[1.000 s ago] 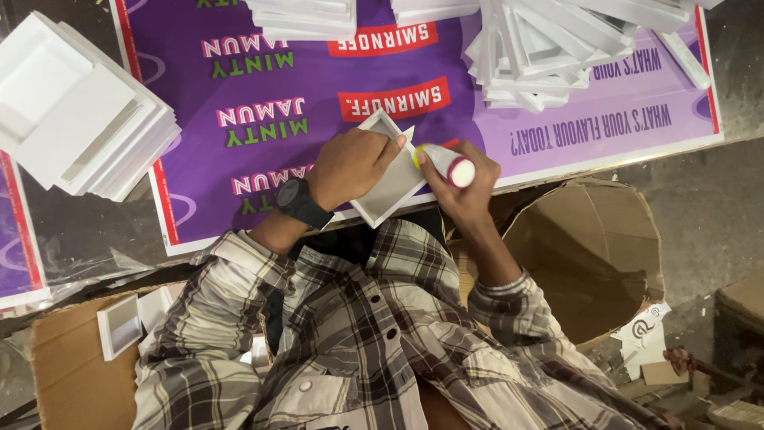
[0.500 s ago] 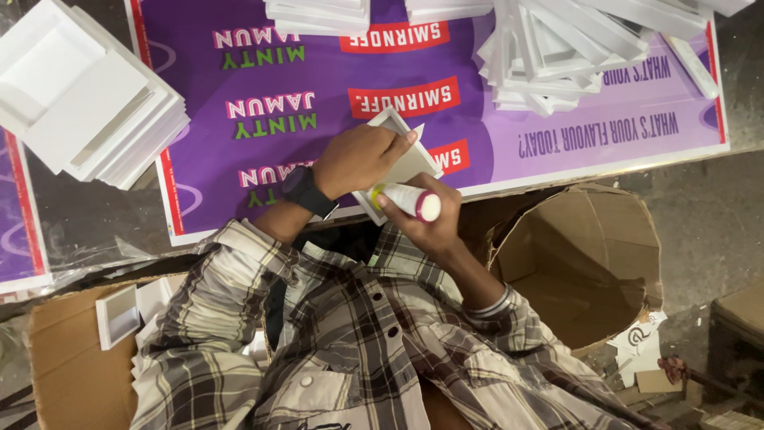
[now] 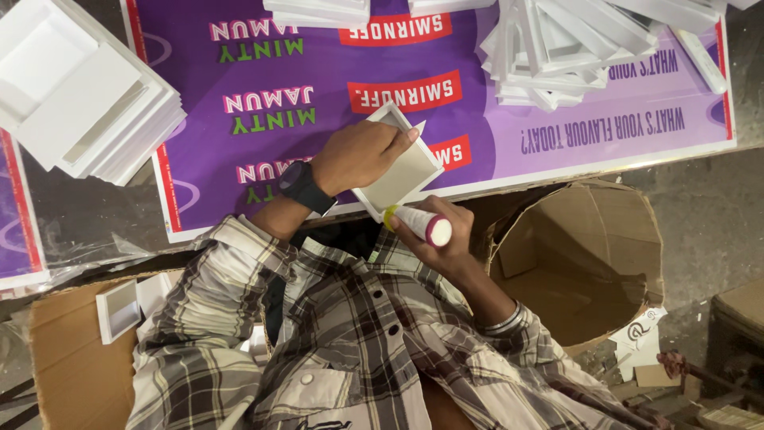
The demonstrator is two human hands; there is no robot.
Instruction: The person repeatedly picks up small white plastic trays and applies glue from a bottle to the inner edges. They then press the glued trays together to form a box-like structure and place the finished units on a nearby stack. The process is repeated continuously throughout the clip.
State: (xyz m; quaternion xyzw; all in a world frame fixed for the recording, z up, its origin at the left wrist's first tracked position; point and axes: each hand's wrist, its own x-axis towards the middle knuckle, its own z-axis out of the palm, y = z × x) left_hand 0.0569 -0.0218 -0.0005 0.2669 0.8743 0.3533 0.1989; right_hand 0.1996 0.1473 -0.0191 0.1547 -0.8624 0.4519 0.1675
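I read the work as midway: finished white trays (image 3: pixel 87 95) stacked at 10 o'clock, others (image 3: pixel 573 48) heaped at 1 o'clock; my left hand (image 3: pixel 358 155), fingers curled, pins one small white tray (image 3: pixel 402 171) on the purple tabletop (image 3: pixel 263 64); my right hand (image 3: pixel 442 247), wrapped shut, tilts a glue tube (image 3: pixel 418 223) to its near edge.

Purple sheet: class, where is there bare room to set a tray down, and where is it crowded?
Free: the middle of the purple sheet, between the left stack and the left hand holding a white tray; also below the right heap. Crowded: its far edge.
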